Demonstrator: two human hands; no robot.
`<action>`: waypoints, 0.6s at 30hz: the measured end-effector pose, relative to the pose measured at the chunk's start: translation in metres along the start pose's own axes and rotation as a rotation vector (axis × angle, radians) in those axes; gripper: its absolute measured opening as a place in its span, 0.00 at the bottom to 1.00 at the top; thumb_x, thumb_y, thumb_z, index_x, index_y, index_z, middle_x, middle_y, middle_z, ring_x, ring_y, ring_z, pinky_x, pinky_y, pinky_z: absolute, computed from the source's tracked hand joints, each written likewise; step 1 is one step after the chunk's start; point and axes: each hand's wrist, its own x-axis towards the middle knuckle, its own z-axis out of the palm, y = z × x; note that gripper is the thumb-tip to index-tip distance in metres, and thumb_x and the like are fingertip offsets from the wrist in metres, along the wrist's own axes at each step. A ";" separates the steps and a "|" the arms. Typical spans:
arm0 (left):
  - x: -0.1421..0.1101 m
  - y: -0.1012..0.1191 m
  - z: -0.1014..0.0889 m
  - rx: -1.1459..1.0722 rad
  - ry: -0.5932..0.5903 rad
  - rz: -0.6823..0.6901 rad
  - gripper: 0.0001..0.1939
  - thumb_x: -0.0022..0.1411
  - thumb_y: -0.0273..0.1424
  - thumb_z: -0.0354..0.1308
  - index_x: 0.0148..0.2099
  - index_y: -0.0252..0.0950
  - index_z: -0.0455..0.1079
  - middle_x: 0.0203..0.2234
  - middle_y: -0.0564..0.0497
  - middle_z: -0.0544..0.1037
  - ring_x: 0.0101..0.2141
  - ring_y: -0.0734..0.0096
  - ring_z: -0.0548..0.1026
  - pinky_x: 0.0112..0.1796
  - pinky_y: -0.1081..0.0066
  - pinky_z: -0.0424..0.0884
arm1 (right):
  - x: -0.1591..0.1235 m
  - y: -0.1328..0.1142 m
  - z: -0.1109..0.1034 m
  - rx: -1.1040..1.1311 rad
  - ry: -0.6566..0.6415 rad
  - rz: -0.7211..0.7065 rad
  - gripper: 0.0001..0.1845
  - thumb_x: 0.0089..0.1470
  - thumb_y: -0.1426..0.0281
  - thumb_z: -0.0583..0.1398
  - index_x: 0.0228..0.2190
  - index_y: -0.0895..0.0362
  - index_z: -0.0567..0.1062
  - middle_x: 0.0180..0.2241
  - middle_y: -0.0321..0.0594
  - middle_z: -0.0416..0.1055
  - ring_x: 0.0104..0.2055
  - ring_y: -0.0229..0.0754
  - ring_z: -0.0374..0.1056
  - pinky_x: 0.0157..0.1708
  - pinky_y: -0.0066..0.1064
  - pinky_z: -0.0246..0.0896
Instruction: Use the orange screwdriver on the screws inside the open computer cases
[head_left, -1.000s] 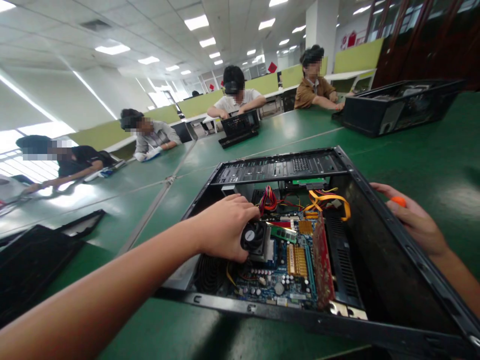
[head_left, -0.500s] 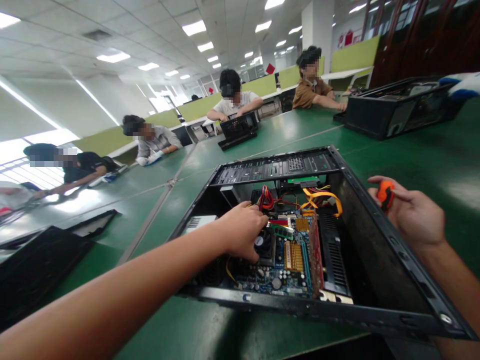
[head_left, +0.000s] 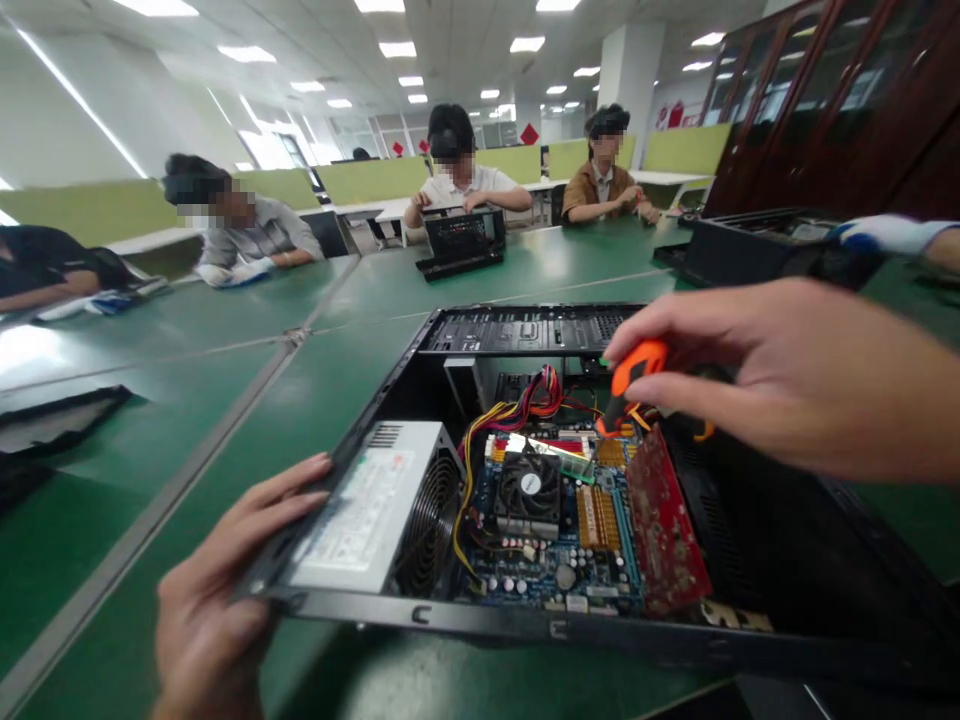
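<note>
An open black computer case point(head_left: 637, 628) lies on the green table. My left hand point(head_left: 217, 590) grips its near left corner, fingers over the side edge. Held between the thumb and fingers of my right hand point(head_left: 780, 375) is an orange and black screwdriver point(head_left: 637, 375), pointing down over the motherboard; its tip is hard to make out. Under it are a black cooling fan point(head_left: 529, 485), a loose-looking green memory stick point(head_left: 574, 462) and a gold heat sink point(head_left: 598, 517). A silver power supply point(head_left: 356, 510) fills the left side, and a red card point(head_left: 667, 530) stands to the right.
Black panels point(head_left: 64, 420) lie on the table at left. Another open case point(head_left: 757, 250) stands at the far right, with a co-worker's gloved hand point(head_left: 885, 235) on it. Several people sit across the table, one behind a black chassis part point(head_left: 465, 240).
My left hand has left the cooling fan and moved to the case's near left corner. My right hand has brought the screwdriver from outside the right wall to above the motherboard.
</note>
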 end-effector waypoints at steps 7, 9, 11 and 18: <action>-0.012 -0.005 0.024 -0.086 0.142 -0.036 0.25 0.46 0.55 0.60 0.38 0.42 0.78 0.50 0.45 0.77 0.52 0.41 0.70 0.56 0.49 0.62 | 0.019 0.014 0.062 -0.484 -0.393 -0.285 0.11 0.60 0.72 0.59 0.45 0.58 0.76 0.42 0.39 0.77 0.42 0.43 0.72 0.44 0.32 0.62; -0.012 -0.001 0.024 -0.119 0.151 -0.062 0.25 0.46 0.54 0.61 0.39 0.42 0.78 0.51 0.45 0.76 0.53 0.41 0.69 0.57 0.49 0.60 | 0.019 0.018 0.064 -0.486 -0.392 -0.267 0.11 0.61 0.72 0.59 0.45 0.58 0.76 0.41 0.39 0.77 0.41 0.42 0.72 0.42 0.31 0.62; -0.012 -0.001 0.024 -0.117 0.164 -0.070 0.25 0.46 0.54 0.61 0.39 0.42 0.78 0.51 0.46 0.76 0.54 0.41 0.69 0.57 0.49 0.60 | 0.021 0.019 0.066 -0.501 -0.390 -0.262 0.11 0.61 0.72 0.59 0.45 0.58 0.76 0.40 0.38 0.77 0.39 0.42 0.71 0.41 0.31 0.62; -0.012 -0.010 0.021 -0.099 0.145 0.004 0.23 0.48 0.52 0.61 0.39 0.41 0.79 0.50 0.46 0.78 0.52 0.44 0.70 0.53 0.53 0.64 | 0.024 0.022 0.072 -0.527 -0.395 -0.275 0.11 0.60 0.72 0.60 0.45 0.58 0.76 0.42 0.39 0.77 0.39 0.42 0.72 0.40 0.30 0.61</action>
